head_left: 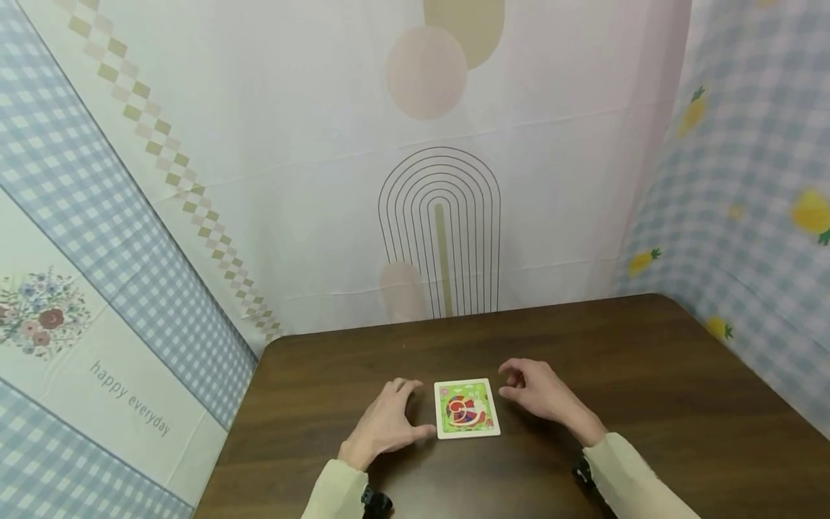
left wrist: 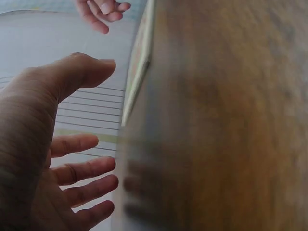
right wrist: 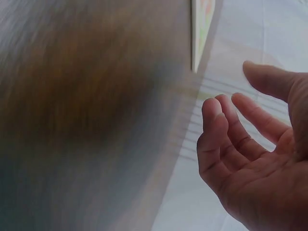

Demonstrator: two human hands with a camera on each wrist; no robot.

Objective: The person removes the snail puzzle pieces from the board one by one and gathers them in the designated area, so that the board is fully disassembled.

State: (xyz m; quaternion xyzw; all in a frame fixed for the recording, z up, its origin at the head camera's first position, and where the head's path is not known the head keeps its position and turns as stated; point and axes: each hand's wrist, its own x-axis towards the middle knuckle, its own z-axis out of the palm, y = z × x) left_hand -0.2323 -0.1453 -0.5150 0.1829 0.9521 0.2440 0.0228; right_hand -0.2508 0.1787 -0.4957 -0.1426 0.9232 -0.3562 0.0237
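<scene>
A square board with a white rim and a colourful snail picture on green (head_left: pixel 467 409) lies flat on the table. The left hand (head_left: pixel 389 422) is at its left side, thumb tip close to the board's lower left corner; whether they touch cannot be told. To the right of the board the right hand (head_left: pixel 541 391) stays apart from it, fingers loosely bent, holding nothing. In the left wrist view the left hand (left wrist: pixel 62 144) has thumb and fingers spread, beside the board's edge (left wrist: pixel 139 67). The right wrist view has the right hand (right wrist: pixel 260 149) with nothing between thumb and fingers.
The dark brown wooden table (head_left: pixel 311 389) extends around the board and both hands. A patterned cloth (head_left: pixel 324 180) hangs behind it, with checked cloths at left (head_left: pixel 117 216) and right (head_left: pixel 746 216). Dark devices are strapped at both wrists.
</scene>
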